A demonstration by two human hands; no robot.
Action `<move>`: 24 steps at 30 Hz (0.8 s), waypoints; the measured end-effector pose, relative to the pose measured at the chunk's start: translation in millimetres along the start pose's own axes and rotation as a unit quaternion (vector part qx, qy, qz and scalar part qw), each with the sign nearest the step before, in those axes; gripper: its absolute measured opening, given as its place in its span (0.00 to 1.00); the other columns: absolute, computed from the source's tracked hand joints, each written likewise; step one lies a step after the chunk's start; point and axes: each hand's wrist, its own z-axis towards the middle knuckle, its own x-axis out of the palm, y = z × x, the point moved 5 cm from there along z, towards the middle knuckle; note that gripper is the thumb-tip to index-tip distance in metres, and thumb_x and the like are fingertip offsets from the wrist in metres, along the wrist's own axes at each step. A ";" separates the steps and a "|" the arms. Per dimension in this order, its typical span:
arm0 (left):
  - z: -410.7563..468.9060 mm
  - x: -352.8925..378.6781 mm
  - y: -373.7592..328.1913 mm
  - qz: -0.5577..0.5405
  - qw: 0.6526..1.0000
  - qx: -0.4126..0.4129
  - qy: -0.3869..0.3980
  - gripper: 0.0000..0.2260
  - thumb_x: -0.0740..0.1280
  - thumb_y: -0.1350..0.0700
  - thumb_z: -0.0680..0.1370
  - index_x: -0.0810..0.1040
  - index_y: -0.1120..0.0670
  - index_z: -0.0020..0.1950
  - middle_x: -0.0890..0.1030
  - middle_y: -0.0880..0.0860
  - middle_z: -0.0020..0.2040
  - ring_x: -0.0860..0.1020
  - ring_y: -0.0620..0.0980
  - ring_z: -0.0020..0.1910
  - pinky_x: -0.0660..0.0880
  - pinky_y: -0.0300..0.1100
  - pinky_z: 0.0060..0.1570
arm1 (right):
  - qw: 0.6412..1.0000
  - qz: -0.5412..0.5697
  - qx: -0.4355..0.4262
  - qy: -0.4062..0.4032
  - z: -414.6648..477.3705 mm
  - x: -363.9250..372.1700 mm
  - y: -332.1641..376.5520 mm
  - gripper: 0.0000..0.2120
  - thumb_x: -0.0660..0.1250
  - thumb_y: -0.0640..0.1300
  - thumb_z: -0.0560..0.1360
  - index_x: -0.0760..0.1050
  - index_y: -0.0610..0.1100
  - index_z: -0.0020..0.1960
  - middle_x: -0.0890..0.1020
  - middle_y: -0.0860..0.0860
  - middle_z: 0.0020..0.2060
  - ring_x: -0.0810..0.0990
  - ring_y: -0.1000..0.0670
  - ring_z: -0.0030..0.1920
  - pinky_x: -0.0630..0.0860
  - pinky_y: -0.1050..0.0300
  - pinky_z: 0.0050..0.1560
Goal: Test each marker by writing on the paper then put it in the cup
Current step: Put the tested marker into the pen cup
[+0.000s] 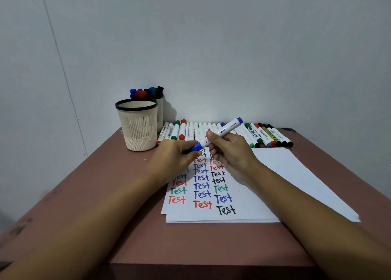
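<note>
Marker (220,132) cap (197,146) half-hidden inside left hand (174,156)

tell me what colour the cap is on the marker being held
Blue. The head view shows the cap on the held marker clearly.

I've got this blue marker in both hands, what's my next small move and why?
Probably pull the cap off: your left hand grips it, your right hand holds the blue marker by its barrel, and the bottom word on the paper is black, so this one looks untested.
</note>
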 end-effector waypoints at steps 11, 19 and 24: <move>3.3 3.3 -6.3 0.035 0.998 0.047 -0.007 0.10 0.70 0.58 0.74 0.82 0.60 0.54 0.83 0.57 0.38 0.77 0.47 0.31 0.77 0.44 0.35 | 0.995 0.069 0.060 -0.026 2.9 -2.9 -5.8 0.09 0.68 0.42 0.76 0.76 0.36 0.41 0.75 0.46 0.30 0.73 0.54 0.28 0.74 0.65 0.29; 5.4 -9.4 8.3 -0.165 0.974 -0.131 -0.088 0.07 0.70 0.57 0.74 0.80 0.53 0.51 0.80 0.54 0.42 0.78 0.51 0.42 0.76 0.44 0.42 | 0.989 0.087 0.095 -0.073 13.9 -19.0 -6.1 0.20 0.60 0.58 0.78 0.75 0.41 0.50 0.79 0.44 0.37 0.78 0.49 0.37 0.77 0.56 0.38; 8.0 -32.7 7.0 -0.203 0.955 -0.131 -0.170 0.03 0.69 0.59 0.75 0.78 0.52 0.47 0.79 0.52 0.40 0.77 0.40 0.35 0.72 0.28 0.32 | 0.939 -0.308 -0.068 -0.138 18.9 -33.1 -2.3 0.15 0.55 0.47 0.82 0.77 0.40 0.52 0.79 0.46 0.43 0.76 0.46 0.46 0.74 0.53 0.49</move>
